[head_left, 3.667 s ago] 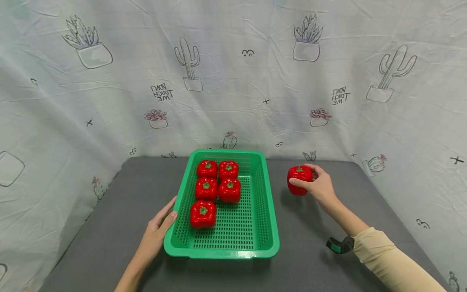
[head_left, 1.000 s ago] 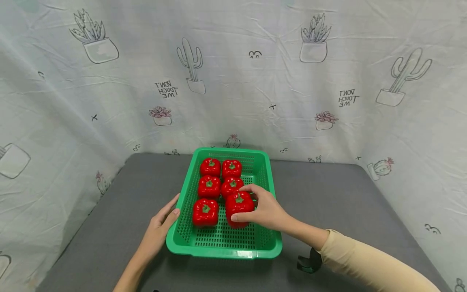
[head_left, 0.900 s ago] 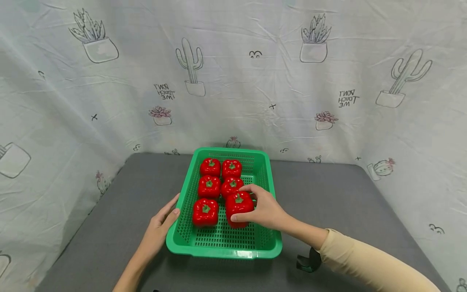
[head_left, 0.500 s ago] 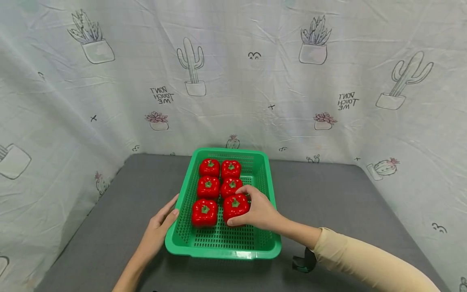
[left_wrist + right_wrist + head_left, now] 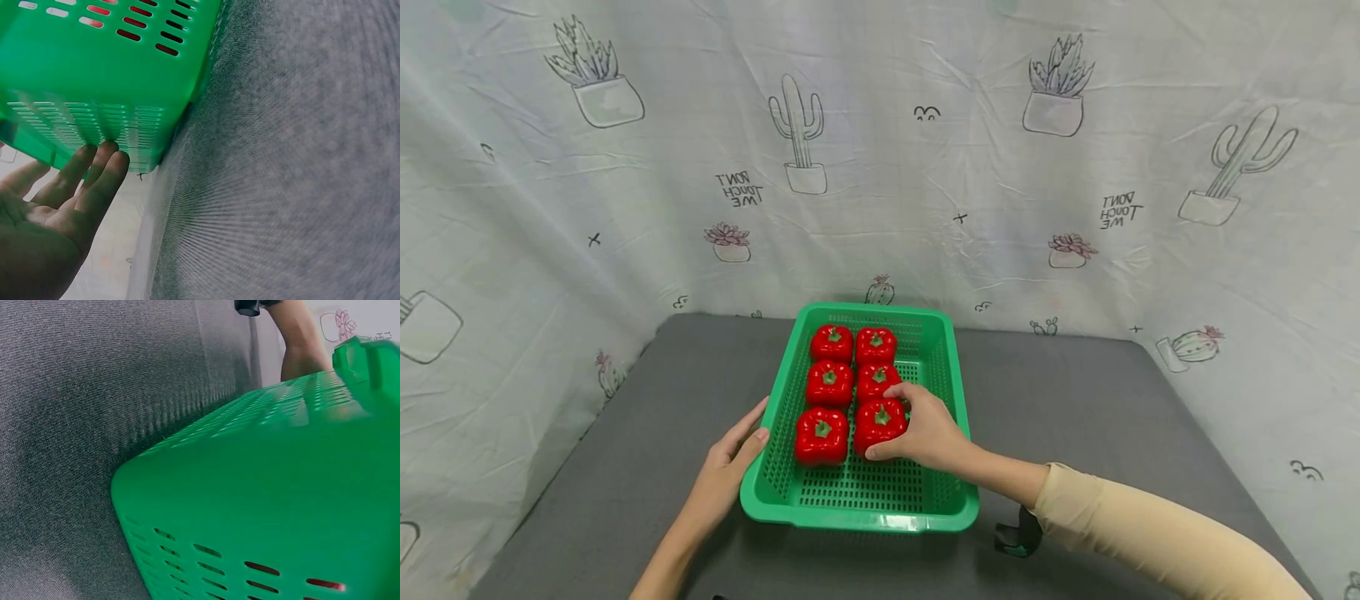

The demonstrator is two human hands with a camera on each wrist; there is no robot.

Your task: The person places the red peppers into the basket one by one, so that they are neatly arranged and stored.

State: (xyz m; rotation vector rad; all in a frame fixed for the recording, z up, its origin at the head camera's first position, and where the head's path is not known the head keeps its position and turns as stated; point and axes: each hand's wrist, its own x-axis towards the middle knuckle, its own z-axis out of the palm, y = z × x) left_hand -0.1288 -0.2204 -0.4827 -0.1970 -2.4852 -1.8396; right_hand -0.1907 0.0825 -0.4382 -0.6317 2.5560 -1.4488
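A green perforated basket (image 5: 961, 425) holds several red bell peppers in two columns. Inside it, my right hand (image 5: 928, 429) grips a red bell pepper (image 5: 878, 427) from its right side, thumb in front and fingers behind. This pepper sits beside the front-left bell pepper (image 5: 822, 437) and right in front of another bell pepper (image 5: 876, 380). My left hand (image 5: 724, 475) touches the basket's left side with fairly straight fingers; in the left wrist view its fingertips (image 5: 117, 164) meet the outer wall under the rim. The basket hides my right hand in the right wrist view.
The basket stands on a grey cloth-covered table (image 5: 1060, 400). Behind and at both sides hangs a pale curtain (image 5: 880, 167) printed with cacti. A dark wrist strap (image 5: 1018, 533) shows under my right sleeve (image 5: 1120, 517).
My right hand has carried the bell pepper from the table right of the basket into it. Over the last second it has lowered the pepper slightly leftward. My left hand stays at the basket's side.
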